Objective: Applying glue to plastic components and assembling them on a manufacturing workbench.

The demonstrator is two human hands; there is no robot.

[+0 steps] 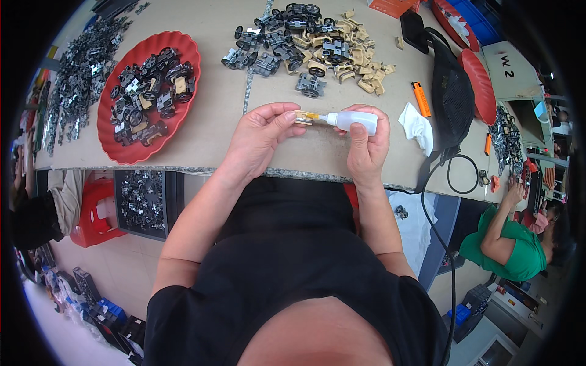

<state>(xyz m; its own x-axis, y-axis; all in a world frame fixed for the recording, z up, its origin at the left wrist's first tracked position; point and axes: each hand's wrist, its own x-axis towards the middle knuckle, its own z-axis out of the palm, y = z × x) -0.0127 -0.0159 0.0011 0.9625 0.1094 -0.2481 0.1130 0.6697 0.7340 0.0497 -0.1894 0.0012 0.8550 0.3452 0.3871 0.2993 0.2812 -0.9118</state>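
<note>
Over the near edge of the table, my left hand [267,132] pinches a small tan plastic part [303,118] between thumb and fingertips. My right hand [370,144] is closed around a small white squeeze bottle [354,121], which lies nearly level. Its narrow tip points left and meets or almost meets the tan part; I cannot tell if they touch. Beyond my hands lies a heap of black and grey toy vehicle chassis [278,43] with wheels, beside a pile of loose tan parts [364,58]. One chassis [310,85] sits apart, closest to my hands.
A red scalloped tray [105,125] with assembled pieces stands at left, next to a spread of dark parts [82,79]. At right are an orange lighter [421,99], a crumpled tissue [417,129], a black mesh bag [453,91] and a cable [441,238]. A person in green [510,247] works farther right.
</note>
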